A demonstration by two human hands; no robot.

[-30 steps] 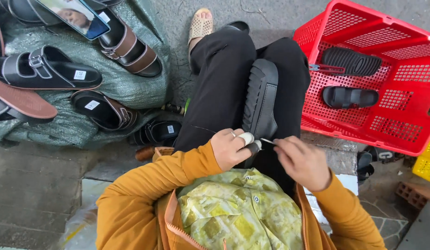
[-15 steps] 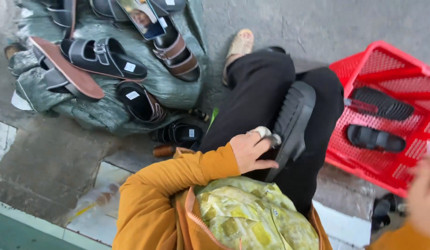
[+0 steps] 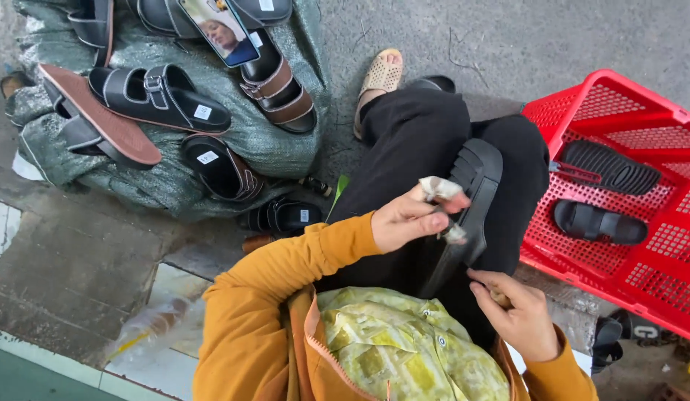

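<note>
The left hand [image 3: 408,221] rests on the edge of a black sandal [image 3: 464,208] that lies sole-up across the person's lap, on the black trousers. Its fingers are curled in a pinch; the forefinger and thumb are wrapped in pale tape, and they press against the sandal's near rim, so the hand is grasping or steadying the sandal there. Whether a needle or thread sits between the fingertips is too small to tell.

The right hand [image 3: 519,315] is lower and nearer the body, just below the heel end of the sandal, apart from it. It is loosely clenched around something small and brownish, which cannot be identified.

The sandal's long axis runs away from the person, slightly tilted to the right, from the heel near the right hand to the toe by the knee. The left hand is the nearer one, touching it at mid-length; the right hand lies below and to the right.

To the right stands a red plastic crate [image 3: 620,111] holding a black sole and another black sandal. To the left, more sandals and a phone lie on a grey-green sack [image 3: 271,145] on the ground.
</note>
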